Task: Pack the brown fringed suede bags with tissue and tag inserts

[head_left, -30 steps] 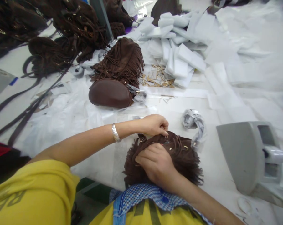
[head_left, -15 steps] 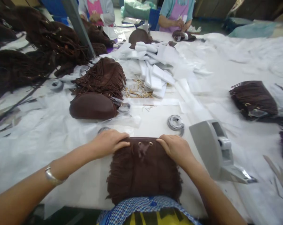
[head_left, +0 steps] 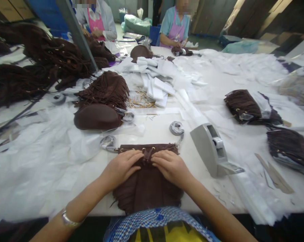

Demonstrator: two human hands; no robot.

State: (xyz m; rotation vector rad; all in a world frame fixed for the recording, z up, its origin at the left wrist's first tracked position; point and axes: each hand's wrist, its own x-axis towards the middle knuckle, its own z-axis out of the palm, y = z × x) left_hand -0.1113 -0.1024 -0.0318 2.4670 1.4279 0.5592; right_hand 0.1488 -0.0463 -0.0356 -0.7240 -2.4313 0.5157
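A dark brown fringed bag [head_left: 154, 195] lies flat at the table's near edge, its top pointing away from me. Metal eyelets line that upper edge, and a drawstring [head_left: 148, 154] is knotted at the middle. My left hand [head_left: 125, 166] rests on the bag left of the knot, fingers stretched out and thumb apart. On the other side my right hand [head_left: 171, 166] lies in much the same way, fingertips close to the knot. Wrapped grey coils [head_left: 177, 128] sit beyond both top corners. The bag's lower end is partly hidden by my checked clothing.
A grey tape dispenser [head_left: 210, 151] stands to the right, near fringed bags [head_left: 242, 104] and scissors [head_left: 273, 174]. Brown bags [head_left: 101, 87] and a metal post [head_left: 77, 33] are at left. White packets [head_left: 154, 84] lie centrally. Two people work across the table [head_left: 157, 129].
Both hands have moved inward from the bag's top corners to the knot and now lie on its front. My view has shifted up and to the right.
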